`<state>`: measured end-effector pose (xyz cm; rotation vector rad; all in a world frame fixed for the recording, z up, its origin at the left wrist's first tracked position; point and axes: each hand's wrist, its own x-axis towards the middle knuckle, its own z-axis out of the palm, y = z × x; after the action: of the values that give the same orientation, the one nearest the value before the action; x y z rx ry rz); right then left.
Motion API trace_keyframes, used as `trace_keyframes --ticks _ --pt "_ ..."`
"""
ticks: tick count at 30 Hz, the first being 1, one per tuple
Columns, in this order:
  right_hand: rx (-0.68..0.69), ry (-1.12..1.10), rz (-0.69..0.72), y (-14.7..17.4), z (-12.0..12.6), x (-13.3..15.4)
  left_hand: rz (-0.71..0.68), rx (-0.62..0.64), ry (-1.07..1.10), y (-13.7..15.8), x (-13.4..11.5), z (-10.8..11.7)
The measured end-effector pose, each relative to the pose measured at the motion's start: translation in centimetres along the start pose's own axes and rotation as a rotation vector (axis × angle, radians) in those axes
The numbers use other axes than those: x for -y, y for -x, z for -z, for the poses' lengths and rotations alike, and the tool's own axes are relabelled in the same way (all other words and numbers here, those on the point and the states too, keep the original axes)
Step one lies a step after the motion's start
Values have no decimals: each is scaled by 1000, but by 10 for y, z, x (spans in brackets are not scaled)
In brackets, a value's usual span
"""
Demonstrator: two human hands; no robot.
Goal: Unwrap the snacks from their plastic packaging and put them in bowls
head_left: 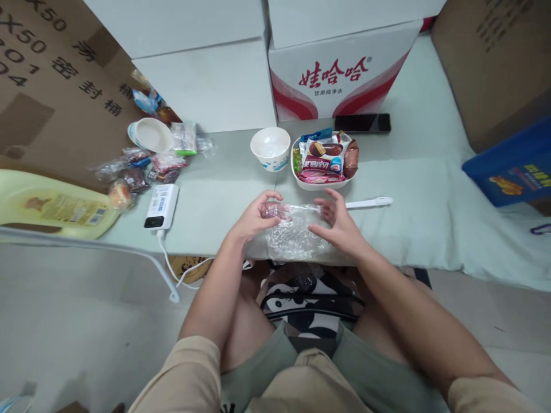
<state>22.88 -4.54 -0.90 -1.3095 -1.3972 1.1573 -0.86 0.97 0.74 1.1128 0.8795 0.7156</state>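
My left hand [255, 220] pinches a clear, crinkled plastic film [295, 236] that a hard tug could tear, though I cannot tell whether my half-curled right hand [341, 227] grips it.

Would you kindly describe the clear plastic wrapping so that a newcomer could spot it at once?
Find the white carton with red lettering, then the snack-filled bowl before it. Nearer the camera, between the left hand and right hand, is the clear plastic wrapping, crinkled and see-through, unlike that opaque bowl.
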Motion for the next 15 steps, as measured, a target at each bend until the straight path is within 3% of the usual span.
trace_keyframes --ticks 3,8,11,15 --pt "120 -110 -132 -4 -4 -1 -23 -54 110 3 -2 -5" --pt "-72 -322 -110 -7 -7 2 140 -121 323 0 5 -22" --pt "-11 -330 -171 -7 -9 4 100 -189 296 -2 10 -28" --pt "11 -242 -205 -5 -6 6 55 -182 111 -4 12 -25"
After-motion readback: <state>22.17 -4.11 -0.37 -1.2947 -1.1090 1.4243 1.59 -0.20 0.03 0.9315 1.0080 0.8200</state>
